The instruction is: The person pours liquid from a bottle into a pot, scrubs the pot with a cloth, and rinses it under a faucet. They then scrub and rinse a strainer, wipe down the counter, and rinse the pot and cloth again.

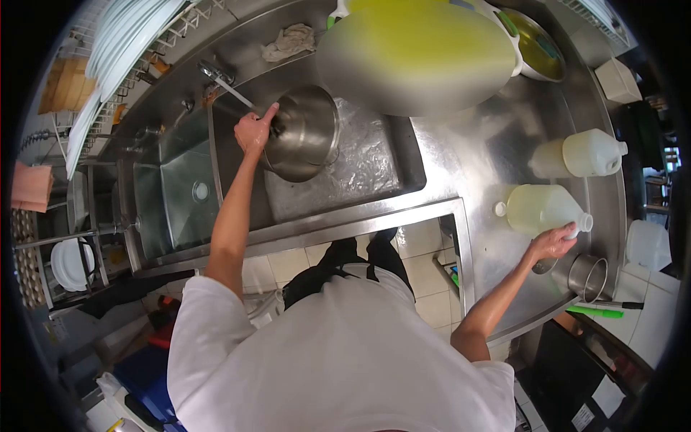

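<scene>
Two hands engaged. Left hand (253, 134) grips the pot (306, 137) at its edge, thumb extended; pot at that hand's 3 o'clock. Right hand (553, 243), nearer the jug (540, 207), pinches it by the neck; jug's body at 11, neck pointing to 4.

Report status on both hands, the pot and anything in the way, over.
Left hand on steel pot, at sink. Right hand at near jug, by its neck. Faucet spout crowds pot; second jug beyond first.
</scene>
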A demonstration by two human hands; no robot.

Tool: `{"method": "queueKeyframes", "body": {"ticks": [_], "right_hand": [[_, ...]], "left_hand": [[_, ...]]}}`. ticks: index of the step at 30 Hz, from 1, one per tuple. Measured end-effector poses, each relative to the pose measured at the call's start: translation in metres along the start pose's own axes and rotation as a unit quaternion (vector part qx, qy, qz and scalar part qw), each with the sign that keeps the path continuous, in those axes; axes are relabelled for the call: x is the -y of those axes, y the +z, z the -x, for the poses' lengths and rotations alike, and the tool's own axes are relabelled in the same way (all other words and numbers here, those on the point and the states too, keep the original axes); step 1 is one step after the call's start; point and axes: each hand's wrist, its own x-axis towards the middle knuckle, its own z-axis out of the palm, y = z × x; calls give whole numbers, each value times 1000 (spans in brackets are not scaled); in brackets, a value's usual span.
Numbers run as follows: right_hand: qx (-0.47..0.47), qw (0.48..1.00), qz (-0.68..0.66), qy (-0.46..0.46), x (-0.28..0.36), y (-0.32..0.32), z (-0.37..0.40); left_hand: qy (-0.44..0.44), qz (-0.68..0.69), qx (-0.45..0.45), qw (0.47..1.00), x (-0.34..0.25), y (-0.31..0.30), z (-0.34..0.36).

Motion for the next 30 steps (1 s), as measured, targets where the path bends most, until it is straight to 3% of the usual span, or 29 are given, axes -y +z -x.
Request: {"method": "queueKeyframes", "body": {"ticks": [1,3,4,7,9,11,12,14,15,17,19,20,21,22,23,25,27,28,30], "right_hand": [[0,1000,-4,-2,1,-1,0],[55,995,-84,-21,-2,-9,-3],[62,996,-58,-28,-11,-11,-6],[93,993,-34,-67,-32,-14,-21],[89,986,-102,-99,-34,-13,-20],[186,978,-26,-90,-38,-22,-45],[188,976,-27,-109,-27,-25,-48],[205,946,66,-244,-1,-27,-36],[218,940,59,-256,11,-30,-34],[270,911,78,-302,36,-47,-32],[340,889,14,-307,70,-59,-16],[378,865,1,-329,91,-64,-6],[386,859,-3,-335,110,-64,6],[398,829,39,-391,129,-62,18],[404,796,86,-443,147,-64,31],[413,777,85,-467,172,-65,59],[442,767,40,-464,197,-68,92],[471,753,46,-458,214,-70,110],[522,712,64,-464,253,-72,146]], "left_hand": [[-2,3,-3,1000,31,21,-12],[-79,70,-5,994,87,77,-41],[-153,130,-28,979,107,107,-45],[-314,328,-70,888,110,139,13],[-363,354,-110,855,137,177,32],[-454,330,-76,824,218,247,40],[-467,339,-75,813,233,253,40],[-436,410,35,801,270,252,50],[-448,411,22,794,276,239,53],[-481,252,183,820,287,215,45],[-286,41,199,936,313,222,16],[-200,47,211,956,311,213,-3],[-321,303,86,893,326,253,-30],[-114,683,207,691,318,246,-53],[-48,846,440,297,308,239,-77],[-216,820,206,489,191,157,-90],[-208,815,164,515,148,132,-98],[-210,816,164,513,145,140,-102],[-234,779,158,560,144,171,-125]]}}
